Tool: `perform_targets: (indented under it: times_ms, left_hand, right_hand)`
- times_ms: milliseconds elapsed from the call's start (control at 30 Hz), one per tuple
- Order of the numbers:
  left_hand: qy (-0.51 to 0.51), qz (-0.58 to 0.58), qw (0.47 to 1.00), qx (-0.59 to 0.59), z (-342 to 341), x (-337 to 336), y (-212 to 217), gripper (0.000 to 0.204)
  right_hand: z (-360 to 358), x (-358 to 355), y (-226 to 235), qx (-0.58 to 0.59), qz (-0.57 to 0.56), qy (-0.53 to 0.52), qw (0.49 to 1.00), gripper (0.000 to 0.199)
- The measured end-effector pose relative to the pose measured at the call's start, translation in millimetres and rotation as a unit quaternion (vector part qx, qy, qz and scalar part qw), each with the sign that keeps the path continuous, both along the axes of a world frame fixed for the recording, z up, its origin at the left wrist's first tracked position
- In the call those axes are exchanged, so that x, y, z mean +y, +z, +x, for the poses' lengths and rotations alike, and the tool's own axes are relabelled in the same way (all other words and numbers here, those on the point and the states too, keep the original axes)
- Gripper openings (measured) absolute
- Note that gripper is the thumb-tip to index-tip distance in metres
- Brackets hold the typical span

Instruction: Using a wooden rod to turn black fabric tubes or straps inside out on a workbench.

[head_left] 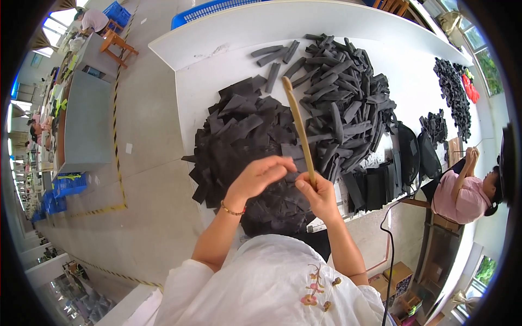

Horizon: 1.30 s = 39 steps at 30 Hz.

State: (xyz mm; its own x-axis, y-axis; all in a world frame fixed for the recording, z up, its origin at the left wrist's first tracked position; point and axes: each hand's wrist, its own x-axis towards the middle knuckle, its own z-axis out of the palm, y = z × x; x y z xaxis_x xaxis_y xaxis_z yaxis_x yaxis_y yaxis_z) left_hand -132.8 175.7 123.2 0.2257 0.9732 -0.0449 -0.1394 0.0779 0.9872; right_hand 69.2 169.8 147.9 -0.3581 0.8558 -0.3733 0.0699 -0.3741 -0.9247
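My right hand (319,194) grips the lower end of a long, thin wooden stick (299,126) that points away from me over the table. Just left of the stick my left hand (260,176) hovers over a heap of flat black fabric pieces (239,141), its fingers bent together and reaching toward the right hand; whether it pinches a piece I cannot tell. A second heap of black fabric rolled into narrow tubes (342,100) lies beyond the stick, to the right. Both heaps rest on a white table (201,98).
Stacked black pieces (375,187) and black bags (418,155) lie at the table's right edge, with more dark piles (454,95) farther along. A person in pink (465,195) sits at the right. A black cable (390,255) hangs down. A grey bench (87,125) and blue crates (68,185) stand to the left.
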Motion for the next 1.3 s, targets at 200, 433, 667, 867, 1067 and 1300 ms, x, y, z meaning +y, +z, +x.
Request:
perform_targets:
  times_ms: [200, 433, 667, 867, 1067, 1300]
  left_hand:
    - [0.034, -0.162, 0.981, -0.098, 11, -18, -18, 0.016]
    - [0.127, -0.172, 0.969, -0.12, 26, -21, -9, 0.015]
    - [0.182, -0.058, 0.982, -0.008, 27, -21, -8, 0.011]
    - [0.203, -0.111, 0.971, -0.06, 27, -21, -14, 0.013]
    - [0.059, -0.076, 0.995, 0.024, 23, -9, -20, 0.025]
    - [0.293, -0.253, 0.882, -0.268, 11, 4, -46, 0.021]
  right_hand:
    - [-12, 10, -11, -0.11, 0.208, -0.028, 0.972, 0.011]
    - [-18, 15, -3, 0.048, 0.126, -0.188, 0.973, 0.012]
    - [-10, 12, -14, 0.194, 0.012, -0.204, 0.959, 0.02]
    - [-14, 4, -22, 0.099, -0.054, -0.143, 0.983, 0.018]
    - [-10, 4, -16, -0.003, -0.027, -0.023, 0.999, 0.021]
    - [9, 2, -18, -0.036, -0.029, 0.082, 0.996, 0.019]
